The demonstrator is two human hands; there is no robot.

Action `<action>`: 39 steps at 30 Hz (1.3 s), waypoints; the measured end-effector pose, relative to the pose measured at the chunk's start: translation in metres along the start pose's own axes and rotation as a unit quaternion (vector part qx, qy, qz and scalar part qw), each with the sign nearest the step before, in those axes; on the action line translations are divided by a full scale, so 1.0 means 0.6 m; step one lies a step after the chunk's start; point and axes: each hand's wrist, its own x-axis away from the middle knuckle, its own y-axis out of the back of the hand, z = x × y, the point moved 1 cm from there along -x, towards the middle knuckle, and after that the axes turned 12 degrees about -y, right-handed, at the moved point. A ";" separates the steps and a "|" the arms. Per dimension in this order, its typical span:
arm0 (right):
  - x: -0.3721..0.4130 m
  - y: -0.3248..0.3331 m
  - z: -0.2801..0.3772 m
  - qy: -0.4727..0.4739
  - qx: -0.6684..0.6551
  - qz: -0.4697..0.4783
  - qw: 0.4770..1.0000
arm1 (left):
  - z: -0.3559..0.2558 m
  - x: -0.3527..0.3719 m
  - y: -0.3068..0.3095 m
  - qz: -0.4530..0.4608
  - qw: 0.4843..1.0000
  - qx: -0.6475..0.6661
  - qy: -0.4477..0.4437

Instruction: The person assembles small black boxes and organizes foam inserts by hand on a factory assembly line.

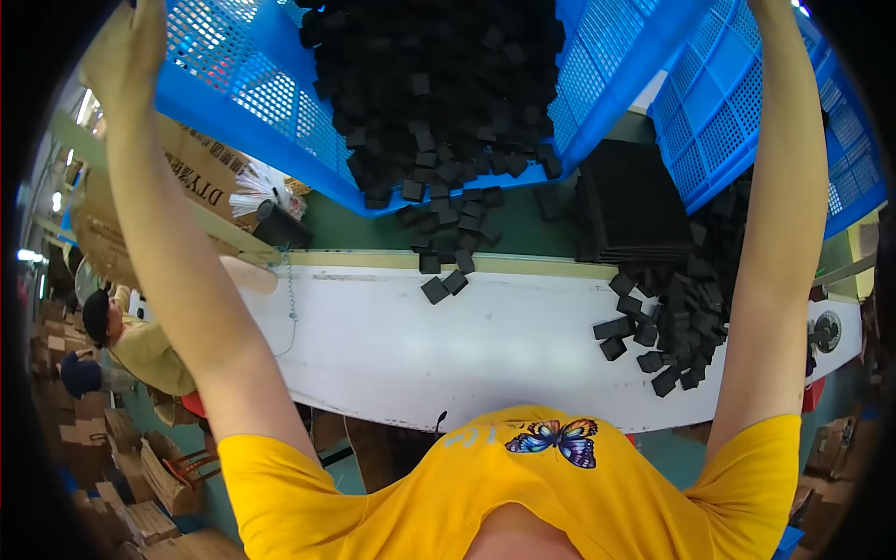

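A blue plastic basket [271,121] with mesh walls is tipped toward me, full of small black blocks [429,84] that look like foam. Several blocks spill over its lower rim onto the table. My left hand [126,56] is closed at the basket's left edge; its fingertips are partly hidden. My right arm reaches up along the right side, and the hand itself is cut off by the top of the view, so what it touches does not show.
A stack of black sheets [635,201] and a heap of loose black blocks [686,317] lie right on the white table [401,345]. Another blue basket [719,103] stands behind them. Cardboard boxes [201,168] and a dark roll [280,224] are at left; a seated person [149,345] is beyond.
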 end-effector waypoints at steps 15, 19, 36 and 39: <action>0.180 0.197 -0.017 -0.029 -0.023 -0.068 0.997 | -0.220 0.860 0.123 0.028 0.824 0.029 0.566; 0.124 0.137 -0.018 -0.084 0.001 -0.066 0.994 | -0.490 1.100 0.151 0.200 0.747 0.092 0.628; -0.115 -0.180 -0.049 -0.063 0.011 0.069 0.996 | -0.542 0.957 -0.061 0.313 0.730 0.257 0.551; -0.162 -0.246 -0.072 -0.099 0.175 0.054 0.978 | -0.511 0.958 -0.048 0.305 0.695 0.310 0.573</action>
